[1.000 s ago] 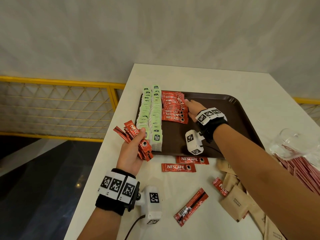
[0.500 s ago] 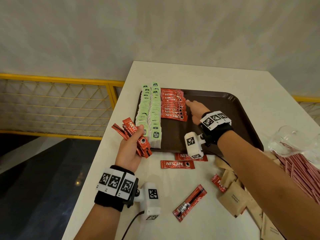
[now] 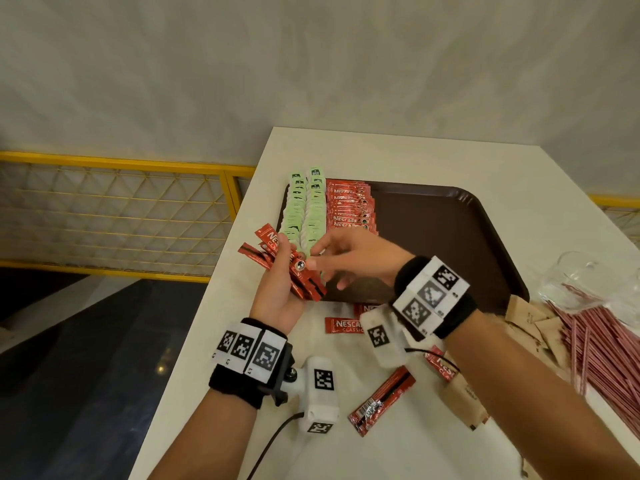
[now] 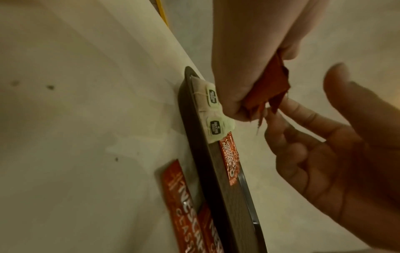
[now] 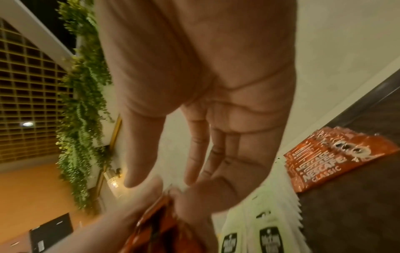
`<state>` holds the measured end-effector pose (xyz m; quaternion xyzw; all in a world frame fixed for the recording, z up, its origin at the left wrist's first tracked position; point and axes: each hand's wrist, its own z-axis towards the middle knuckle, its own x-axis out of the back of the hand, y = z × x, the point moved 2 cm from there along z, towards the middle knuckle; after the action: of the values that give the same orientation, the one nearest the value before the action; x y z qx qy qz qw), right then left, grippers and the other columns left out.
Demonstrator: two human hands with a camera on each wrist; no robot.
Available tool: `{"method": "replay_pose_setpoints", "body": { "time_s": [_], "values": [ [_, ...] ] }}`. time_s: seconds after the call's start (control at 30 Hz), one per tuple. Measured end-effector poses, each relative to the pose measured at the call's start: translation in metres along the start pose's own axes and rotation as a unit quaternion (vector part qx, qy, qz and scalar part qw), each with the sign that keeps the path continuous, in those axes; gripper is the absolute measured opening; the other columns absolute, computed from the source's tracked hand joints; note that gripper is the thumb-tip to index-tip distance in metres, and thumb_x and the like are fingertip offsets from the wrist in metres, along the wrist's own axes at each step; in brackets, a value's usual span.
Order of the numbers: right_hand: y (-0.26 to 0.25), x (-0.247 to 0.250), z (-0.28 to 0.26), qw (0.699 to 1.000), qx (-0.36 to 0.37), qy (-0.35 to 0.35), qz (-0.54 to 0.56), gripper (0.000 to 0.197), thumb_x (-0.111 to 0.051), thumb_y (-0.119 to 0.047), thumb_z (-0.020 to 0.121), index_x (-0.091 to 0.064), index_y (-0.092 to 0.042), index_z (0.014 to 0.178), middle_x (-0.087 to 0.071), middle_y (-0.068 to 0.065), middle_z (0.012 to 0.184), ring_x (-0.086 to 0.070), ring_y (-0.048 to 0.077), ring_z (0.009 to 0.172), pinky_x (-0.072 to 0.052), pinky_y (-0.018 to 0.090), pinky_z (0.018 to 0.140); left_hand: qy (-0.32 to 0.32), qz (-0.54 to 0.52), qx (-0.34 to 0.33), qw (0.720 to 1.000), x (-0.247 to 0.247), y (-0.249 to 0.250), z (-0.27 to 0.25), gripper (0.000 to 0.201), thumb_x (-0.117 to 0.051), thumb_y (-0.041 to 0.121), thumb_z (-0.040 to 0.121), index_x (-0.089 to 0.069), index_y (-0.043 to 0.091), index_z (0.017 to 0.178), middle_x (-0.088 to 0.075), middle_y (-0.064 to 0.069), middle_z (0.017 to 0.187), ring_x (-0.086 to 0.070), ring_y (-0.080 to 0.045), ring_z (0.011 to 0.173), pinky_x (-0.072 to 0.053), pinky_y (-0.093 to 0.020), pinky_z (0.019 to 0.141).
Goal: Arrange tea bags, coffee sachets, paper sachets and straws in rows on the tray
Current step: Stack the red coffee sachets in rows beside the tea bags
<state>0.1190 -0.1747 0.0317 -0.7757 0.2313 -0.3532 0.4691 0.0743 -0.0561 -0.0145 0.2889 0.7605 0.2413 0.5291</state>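
Note:
My left hand [image 3: 282, 261] grips a fanned bundle of red coffee sachets [image 3: 266, 252] just off the near left corner of the brown tray [image 3: 450, 216]. My right hand [image 3: 317, 259] reaches across to it with straight fingers, and its fingertips touch the bundle's end [image 4: 268, 95]. On the tray lie two rows of green tea bags [image 3: 308, 209] and, beside them, a row of red coffee sachets [image 3: 349, 209]. Brown paper sachets [image 3: 526, 317] and red straws [image 3: 602, 348] lie on the table at the right.
Loose coffee sachets [image 3: 343, 325] [image 3: 381, 400] lie on the white table in front of the tray. A clear glass [image 3: 581, 278] lies over the straws at the right edge. The table's left edge drops beside a yellow railing [image 3: 121, 164]. The tray's right half is bare.
My right hand has left the coffee row on the tray and come back and left to the bundle. The left hand has risen slightly with the bundle.

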Motion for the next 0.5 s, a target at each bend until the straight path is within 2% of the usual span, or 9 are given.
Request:
{"method": "replay_pose_setpoints", "body": {
  "time_s": [0.07, 0.1, 0.17, 0.27, 0.33, 0.43, 0.5],
  "values": [
    [0.004, -0.008, -0.001, 1.0, 0.015, 0.019, 0.005, 0.018, -0.069, -0.018, 0.083, -0.061, -0.007, 0.095, -0.064, 0.004, 0.08, -0.06, 0.01, 0.065, -0.051, 0.017, 0.05, -0.006, 0.001, 0.007, 1.0, -0.004, -0.001, -0.004, 0.043, -0.036, 0.043, 0.097, -0.041, 0.022, 0.134, -0.064, -0.009, 0.114, -0.067, -0.025, 0.098, -0.051, -0.035, 0.083],
    [0.007, -0.01, -0.001, 1.0, 0.018, 0.024, 0.006, 0.012, -0.068, -0.015, 0.084, -0.061, -0.008, 0.09, -0.063, 0.006, 0.08, -0.059, 0.01, 0.063, -0.049, 0.016, 0.048, -0.003, 0.002, 0.011, 1.0, -0.003, -0.003, -0.004, 0.047, -0.036, 0.043, 0.097, -0.041, 0.019, 0.138, -0.059, -0.016, 0.119, -0.063, -0.03, 0.107, -0.051, -0.034, 0.083],
    [0.011, -0.013, -0.004, 1.0, 0.019, 0.018, 0.008, 0.006, -0.067, -0.013, 0.085, -0.062, -0.01, 0.085, -0.063, 0.008, 0.08, -0.057, 0.01, 0.063, -0.048, 0.016, 0.049, 0.009, 0.003, 0.017, 1.0, -0.001, -0.007, -0.006, 0.053, -0.039, 0.04, 0.097, -0.038, 0.013, 0.143, -0.048, -0.017, 0.127, -0.053, -0.031, 0.117, -0.053, -0.032, 0.079],
    [0.018, -0.018, -0.007, 1.0, 0.016, 0.014, 0.013, 0.007, -0.069, -0.016, 0.083, -0.062, -0.017, 0.083, -0.06, 0.002, 0.077, -0.055, 0.008, 0.065, -0.046, 0.015, 0.048, 0.012, -0.006, 0.017, 1.0, 0.008, -0.01, -0.004, 0.056, -0.052, 0.037, 0.089, -0.044, 0.014, 0.14, -0.056, -0.016, 0.13, -0.06, -0.027, 0.113, -0.055, -0.035, 0.085],
    [0.02, -0.022, -0.008, 0.999, 0.025, 0.029, 0.014, 0.01, -0.071, -0.017, 0.082, -0.062, -0.018, 0.082, -0.058, 0.003, 0.076, -0.054, 0.01, 0.064, -0.045, 0.014, 0.045, 0.004, -0.007, 0.016, 1.0, 0.011, -0.013, -0.001, 0.062, -0.056, 0.038, 0.083, -0.045, 0.016, 0.14, -0.057, -0.013, 0.132, -0.057, -0.026, 0.119, -0.051, -0.039, 0.092],
    [0.021, -0.023, -0.009, 0.998, 0.031, 0.032, 0.034, 0.007, -0.069, -0.013, 0.084, -0.062, -0.016, 0.082, -0.058, 0.005, 0.075, -0.054, 0.01, 0.062, -0.046, 0.015, 0.047, -0.019, -0.005, 0.006, 1.0, 0.011, -0.015, 0.002, 0.063, -0.056, 0.037, 0.082, -0.044, 0.017, 0.14, -0.054, -0.012, 0.135, -0.053, -0.028, 0.124, -0.044, -0.045, 0.101],
    [0.022, -0.018, -0.011, 0.996, 0.011, 0.032, 0.088, 0.003, -0.065, -0.011, 0.086, -0.063, -0.013, 0.084, -0.059, 0.007, 0.079, -0.056, 0.008, 0.062, -0.049, 0.015, 0.05, -0.029, -0.008, -0.009, 1.0, 0.011, -0.012, 0.003, 0.06, -0.057, 0.034, 0.083, -0.045, 0.016, 0.139, -0.056, -0.012, 0.133, -0.056, -0.026, 0.12, -0.048, -0.041, 0.097]
  ]
}}
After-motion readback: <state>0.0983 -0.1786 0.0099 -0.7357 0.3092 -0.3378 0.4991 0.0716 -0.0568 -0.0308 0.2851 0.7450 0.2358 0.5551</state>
